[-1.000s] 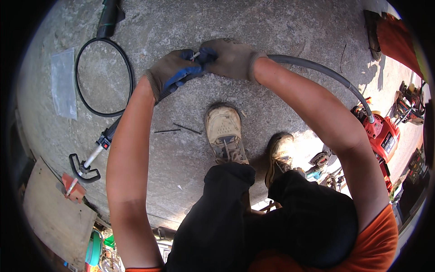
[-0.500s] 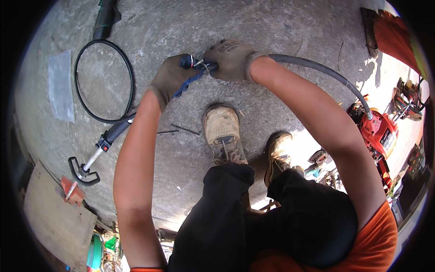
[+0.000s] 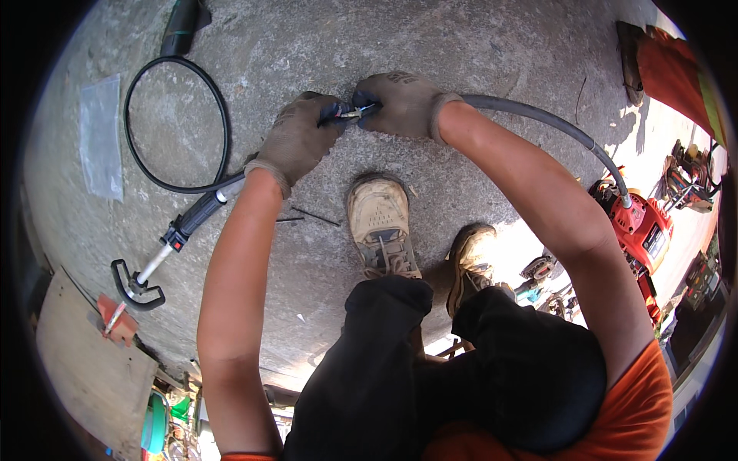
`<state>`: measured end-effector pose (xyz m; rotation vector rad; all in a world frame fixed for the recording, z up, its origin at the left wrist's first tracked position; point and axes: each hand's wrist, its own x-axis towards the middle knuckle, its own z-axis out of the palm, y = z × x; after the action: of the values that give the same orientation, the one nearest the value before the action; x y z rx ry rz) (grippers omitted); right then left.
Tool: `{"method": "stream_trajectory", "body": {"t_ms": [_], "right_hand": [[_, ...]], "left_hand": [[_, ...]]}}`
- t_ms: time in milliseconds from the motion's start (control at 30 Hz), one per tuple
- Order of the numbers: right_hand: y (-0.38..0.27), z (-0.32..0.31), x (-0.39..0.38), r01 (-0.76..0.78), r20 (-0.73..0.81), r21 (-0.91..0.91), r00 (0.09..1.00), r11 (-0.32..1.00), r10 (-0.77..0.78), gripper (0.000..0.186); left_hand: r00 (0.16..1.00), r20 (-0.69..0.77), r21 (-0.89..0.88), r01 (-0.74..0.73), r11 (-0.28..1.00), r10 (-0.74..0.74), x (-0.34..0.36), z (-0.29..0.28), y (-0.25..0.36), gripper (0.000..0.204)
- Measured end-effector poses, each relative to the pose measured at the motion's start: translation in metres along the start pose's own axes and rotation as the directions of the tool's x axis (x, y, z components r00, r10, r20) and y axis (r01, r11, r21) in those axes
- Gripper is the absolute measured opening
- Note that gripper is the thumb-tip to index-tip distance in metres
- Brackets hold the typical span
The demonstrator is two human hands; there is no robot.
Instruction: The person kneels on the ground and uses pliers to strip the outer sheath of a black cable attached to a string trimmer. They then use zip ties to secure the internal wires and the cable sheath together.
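Both my hands wear grey-brown work gloves and meet over the concrete, fingers pinched together. Between the fingertips are thin wires with a small metallic connector (image 3: 352, 114). My left hand (image 3: 301, 137) is closed on the wire on its side. My right hand (image 3: 403, 105) pinches the other side; the thumb and fingers hide part of it. From beside my right hand a thick black hose (image 3: 538, 114) arcs to a red engine (image 3: 644, 229) at the right. By my left wrist lies a shaft with a black grip (image 3: 198, 213) and a loop handle (image 3: 138, 286).
A black cable loop (image 3: 223, 115) lies at the left, near a dark tube (image 3: 181, 27) and a clear plastic bag (image 3: 101, 138). Two thin black strips (image 3: 315, 217) lie near my shoe (image 3: 378, 215). Another person's orange trouser leg (image 3: 673, 73) is at the far right. A board (image 3: 88, 361) is lower left.
My left hand has turned and shifted slightly right, its fingers now pinching from above. The connector between the hands shows more plainly. The grip and shaft at the left have moved slightly.
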<state>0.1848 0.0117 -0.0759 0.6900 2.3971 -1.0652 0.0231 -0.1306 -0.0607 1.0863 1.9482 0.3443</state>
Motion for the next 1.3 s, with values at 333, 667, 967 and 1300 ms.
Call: {"method": "stream_trajectory", "body": {"t_ms": [333, 667, 967, 1300], "right_hand": [[0.002, 0.004, 0.004, 0.057, -0.048, 0.023, 0.997, 0.998, -0.055, 0.049], [0.012, 0.018, 0.000, 0.055, -0.128, 0.045, 0.991, 0.997, -0.049, 0.045], [0.012, 0.013, 0.001, 0.080, -0.128, 0.008, 0.989, 0.997, -0.079, 0.040], [0.008, 0.019, -0.002, 0.118, -0.220, -0.004, 0.968, 0.993, -0.116, 0.030]], "left_hand": [[0.970, -0.110, 0.360, -0.167, 0.918, 0.219, 0.001, 0.010, 0.004, 0.030], [0.978, -0.116, 0.228, -0.146, 0.963, 0.176, 0.000, 0.016, 0.004, 0.033], [0.977, -0.089, 0.484, -0.129, 0.866, 0.196, -0.013, 0.000, -0.009, 0.030], [0.941, -0.165, 0.349, -0.225, 0.910, 0.296, -0.007, 0.012, -0.024, 0.029]]}}
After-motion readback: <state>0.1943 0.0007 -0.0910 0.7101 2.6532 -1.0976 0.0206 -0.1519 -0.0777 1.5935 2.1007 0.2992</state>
